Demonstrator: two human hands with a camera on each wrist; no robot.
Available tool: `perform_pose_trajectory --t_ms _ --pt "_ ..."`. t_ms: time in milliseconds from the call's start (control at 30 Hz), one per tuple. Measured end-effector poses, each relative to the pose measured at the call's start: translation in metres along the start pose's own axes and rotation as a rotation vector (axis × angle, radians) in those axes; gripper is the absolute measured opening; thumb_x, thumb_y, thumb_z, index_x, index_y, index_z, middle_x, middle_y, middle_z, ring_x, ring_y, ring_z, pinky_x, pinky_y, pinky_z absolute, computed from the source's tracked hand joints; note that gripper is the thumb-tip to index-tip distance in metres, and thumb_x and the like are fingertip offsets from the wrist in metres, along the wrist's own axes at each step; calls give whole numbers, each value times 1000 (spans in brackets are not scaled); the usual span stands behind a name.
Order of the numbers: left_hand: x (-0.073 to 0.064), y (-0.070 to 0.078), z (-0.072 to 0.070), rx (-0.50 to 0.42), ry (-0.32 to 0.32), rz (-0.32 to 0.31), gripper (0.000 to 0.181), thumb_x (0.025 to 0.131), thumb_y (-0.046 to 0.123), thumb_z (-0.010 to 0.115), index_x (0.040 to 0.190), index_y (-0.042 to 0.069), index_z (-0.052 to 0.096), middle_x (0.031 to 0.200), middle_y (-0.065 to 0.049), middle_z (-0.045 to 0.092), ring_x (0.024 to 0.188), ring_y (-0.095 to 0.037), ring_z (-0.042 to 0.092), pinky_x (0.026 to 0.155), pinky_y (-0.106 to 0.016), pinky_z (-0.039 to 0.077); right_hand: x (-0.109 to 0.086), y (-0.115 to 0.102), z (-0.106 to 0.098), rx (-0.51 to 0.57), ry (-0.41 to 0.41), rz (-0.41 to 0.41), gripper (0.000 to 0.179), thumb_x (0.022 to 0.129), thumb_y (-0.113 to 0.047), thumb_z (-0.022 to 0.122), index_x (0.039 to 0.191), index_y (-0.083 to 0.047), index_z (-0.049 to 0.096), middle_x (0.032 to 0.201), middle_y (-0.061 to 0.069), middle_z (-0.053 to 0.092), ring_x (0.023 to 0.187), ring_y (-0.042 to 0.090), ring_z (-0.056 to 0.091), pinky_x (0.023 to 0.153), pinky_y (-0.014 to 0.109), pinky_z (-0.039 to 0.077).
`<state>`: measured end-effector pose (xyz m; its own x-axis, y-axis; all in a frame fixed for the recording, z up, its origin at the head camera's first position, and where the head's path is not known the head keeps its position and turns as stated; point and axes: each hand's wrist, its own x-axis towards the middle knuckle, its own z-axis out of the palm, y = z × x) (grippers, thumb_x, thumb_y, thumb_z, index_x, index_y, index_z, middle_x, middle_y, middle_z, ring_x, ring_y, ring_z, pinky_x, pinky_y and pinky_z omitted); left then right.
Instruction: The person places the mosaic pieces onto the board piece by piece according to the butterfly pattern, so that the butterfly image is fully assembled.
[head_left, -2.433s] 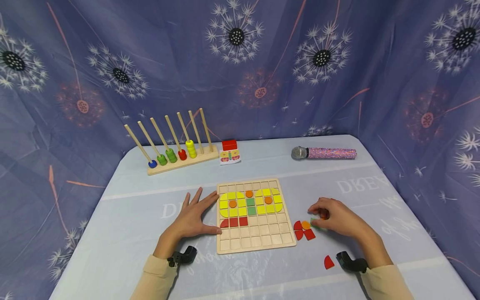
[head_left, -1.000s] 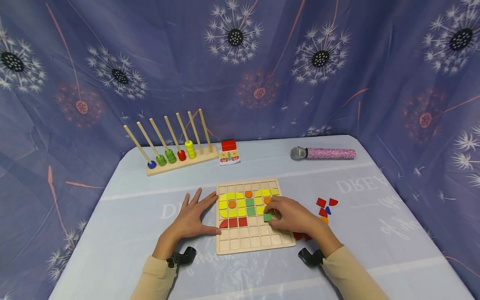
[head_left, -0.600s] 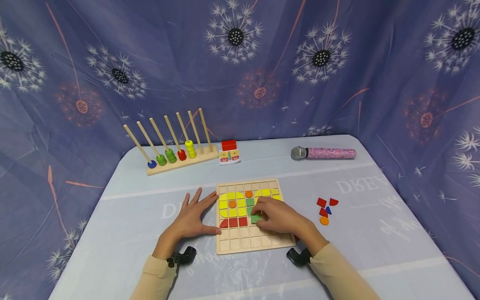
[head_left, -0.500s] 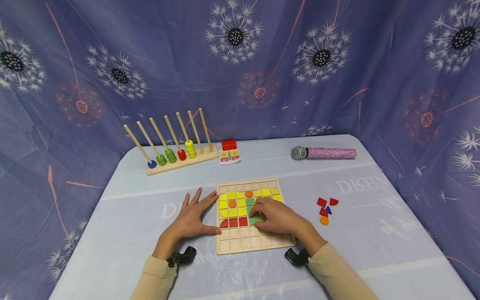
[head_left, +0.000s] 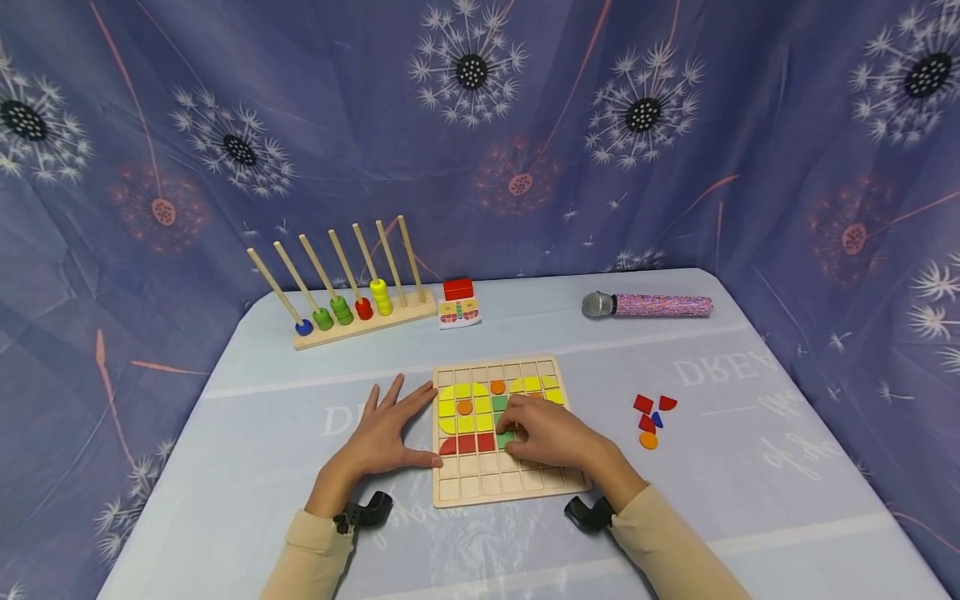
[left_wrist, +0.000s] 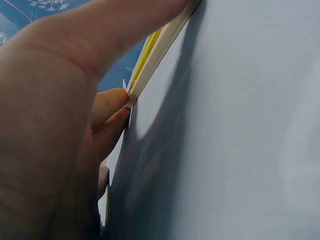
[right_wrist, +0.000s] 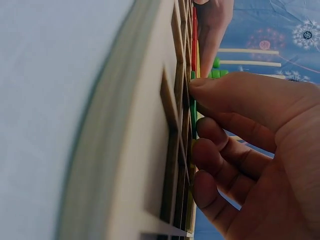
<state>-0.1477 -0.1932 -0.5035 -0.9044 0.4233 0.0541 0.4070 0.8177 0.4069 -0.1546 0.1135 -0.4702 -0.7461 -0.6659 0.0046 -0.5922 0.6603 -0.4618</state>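
Observation:
A wooden grid board [head_left: 468, 487] lies flat in the middle of the table, with yellow, orange, green and red tiles in its cells. My left hand [head_left: 384, 429] is spread at the board's left side, its thumb and fingertips touching the edge; the left wrist view shows the thumb [left_wrist: 115, 35] over the rim. Over the board's middle, my right hand [head_left: 551, 429] pinches a green square tile [head_left: 505, 439] at the right end of the red row [head_left: 467, 444]. In the right wrist view the thumb presses on that green tile [right_wrist: 193, 107]. The right hand covers several yellow tiles.
Right of the board lie a few loose red, blue and orange pieces [head_left: 648, 440]. Behind stand a peg abacus [head_left: 367, 321] with colored beads and a small red box with a butterfly picture card [head_left: 459, 313]. A glittery microphone [head_left: 652, 306] lies at the back right.
My right hand has come left from the loose pieces to the board, bringing the green tile to the cell beside the red row. The left hand has stayed put.

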Motion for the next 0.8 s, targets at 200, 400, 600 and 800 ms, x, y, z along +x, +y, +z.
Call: perform_pose_trajectory --t_ms 200,400,600,800 --pt "0 0 0 -2 -1 -1 111 59 82 66 151 28 34 155 14 26 145 -29 4 111 -57 -6 0 0 1 1 -4 10 17 82 -27 73 98 -24 72 92 -14 55 78 7 47 73 25 43" --pt "0 0 0 -1 0 -2 111 59 82 66 151 27 35 155 14 27 145 -29 5 111 -58 -5 0 0 1 1 -8 21 17 81 -26 73 98 -24 72 91 -13 54 78 8 47 70 25 42" --pt "0 2 0 -3 -10 -11 111 59 82 65 151 28 34 154 15 26 145 -29 4 111 -57 -6 -3 1 0 -8 -12 19 20 82 -29 72 101 -24 72 90 -14 54 78 7 47 70 24 42" --pt "0 1 0 -8 -7 -11 110 60 82 65 151 28 34 155 15 26 145 -29 5 111 -58 -5 -15 10 -8 -1 13 54 20 83 -31 73 102 -24 72 94 -16 54 82 7 49 75 26 46"
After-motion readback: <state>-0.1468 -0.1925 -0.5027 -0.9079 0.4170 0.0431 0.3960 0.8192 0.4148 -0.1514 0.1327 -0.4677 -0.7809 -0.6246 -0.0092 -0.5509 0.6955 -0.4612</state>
